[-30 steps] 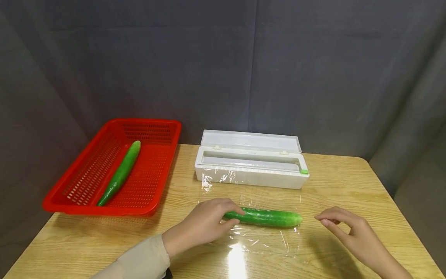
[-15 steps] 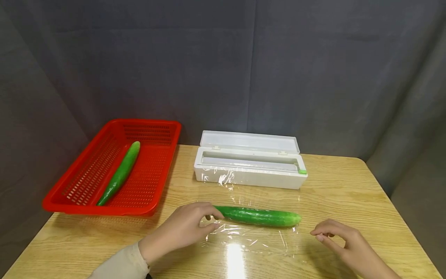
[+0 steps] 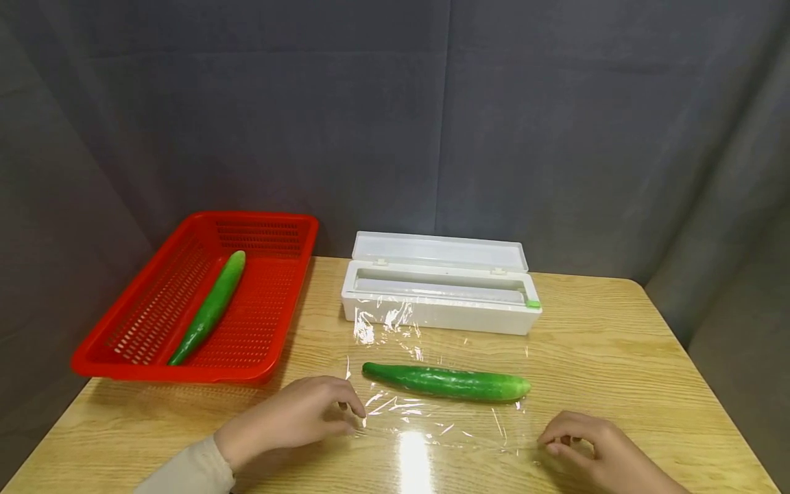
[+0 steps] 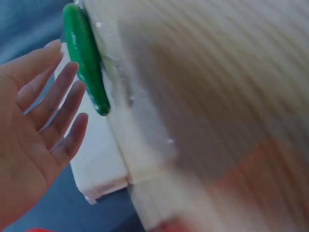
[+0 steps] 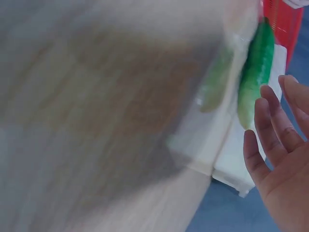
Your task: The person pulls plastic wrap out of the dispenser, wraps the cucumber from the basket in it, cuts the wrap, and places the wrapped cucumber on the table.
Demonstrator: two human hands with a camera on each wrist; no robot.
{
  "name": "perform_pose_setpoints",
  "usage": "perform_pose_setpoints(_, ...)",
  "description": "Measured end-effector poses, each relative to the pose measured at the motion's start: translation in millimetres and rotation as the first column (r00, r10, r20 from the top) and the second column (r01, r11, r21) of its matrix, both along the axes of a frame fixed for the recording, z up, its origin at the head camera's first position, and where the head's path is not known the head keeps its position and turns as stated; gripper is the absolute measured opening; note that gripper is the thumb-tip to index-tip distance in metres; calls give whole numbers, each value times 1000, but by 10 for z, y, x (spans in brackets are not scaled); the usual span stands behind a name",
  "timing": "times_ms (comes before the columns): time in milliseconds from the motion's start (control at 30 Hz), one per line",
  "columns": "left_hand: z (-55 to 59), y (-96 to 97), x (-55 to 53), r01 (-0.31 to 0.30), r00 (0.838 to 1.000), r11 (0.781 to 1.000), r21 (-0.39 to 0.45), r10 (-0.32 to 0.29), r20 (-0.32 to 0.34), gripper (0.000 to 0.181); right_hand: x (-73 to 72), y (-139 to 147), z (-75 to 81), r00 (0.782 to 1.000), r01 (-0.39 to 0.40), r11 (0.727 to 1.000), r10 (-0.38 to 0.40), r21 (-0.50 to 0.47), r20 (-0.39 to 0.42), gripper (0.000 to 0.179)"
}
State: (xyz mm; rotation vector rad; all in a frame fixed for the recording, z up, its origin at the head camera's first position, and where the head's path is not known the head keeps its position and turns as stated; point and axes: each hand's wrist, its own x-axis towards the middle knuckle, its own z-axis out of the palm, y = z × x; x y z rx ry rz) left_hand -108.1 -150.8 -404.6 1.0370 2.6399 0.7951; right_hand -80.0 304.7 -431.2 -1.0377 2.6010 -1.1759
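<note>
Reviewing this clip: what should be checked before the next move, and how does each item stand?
1. Cucumber lying on the cling film: ok.
2. Left hand and right hand clear of the cucumber: ok.
3. Film smooth: not ok, creases glint in front of the cucumber.
4. Film separate from the dispenser: not ok, it extends up the dispenser's front.
5. Either hand touching the film: cannot tell.

Right wrist view: table (image 5: 96,96) blurred — grip (image 5: 286,164) partly cut off.
</note>
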Motion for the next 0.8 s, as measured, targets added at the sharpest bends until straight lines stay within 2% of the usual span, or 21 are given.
perform_pose_setpoints(67, -32, -37, -6, 5, 1000, 1000, 1, -5, 6, 16, -2, 10, -20, 999, -13, 1000, 12, 27, 47, 13)
perform_pose_setpoints(267, -104, -117, -34, 0, 999, 1000, 0, 0, 33, 19, -23, 33, -90, 995, -53, 996, 48, 65, 86, 12)
perform_pose_setpoints(500, -141, -138, -65, 11, 998, 998, -69, -7, 59, 23, -56, -3, -108, 980, -57, 995, 40, 83, 197, 9)
perform_pose_setpoints(667, -153, -125, -80, 26, 999, 996, -81, -24, 35, 23, -69, -21, -96, 967, -53, 994, 26, 101, 254, 9)
perform_pose_setpoints(800, -170, -107, -92, 39, 999, 995, -96, -38, 6, 19, -84, -52, -93, 967, -73, 990, 41, 118, 250, 10)
